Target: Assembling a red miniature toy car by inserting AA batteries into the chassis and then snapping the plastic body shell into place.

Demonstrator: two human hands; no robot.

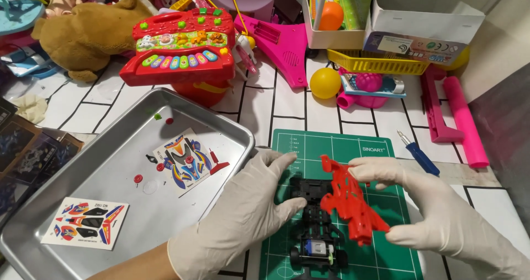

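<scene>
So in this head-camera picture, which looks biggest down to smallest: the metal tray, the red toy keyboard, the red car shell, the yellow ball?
1. Metal tray
2. Red toy keyboard
3. Red car shell, held nearer the camera, so perhaps flattered
4. Yellow ball

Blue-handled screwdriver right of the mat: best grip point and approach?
Grip the blue screwdriver on its thick blue handle, from above, fingers across its width. It lies flat and diagonal on the table with bare space on both sides; the thin metal tip gives little hold.
</scene>
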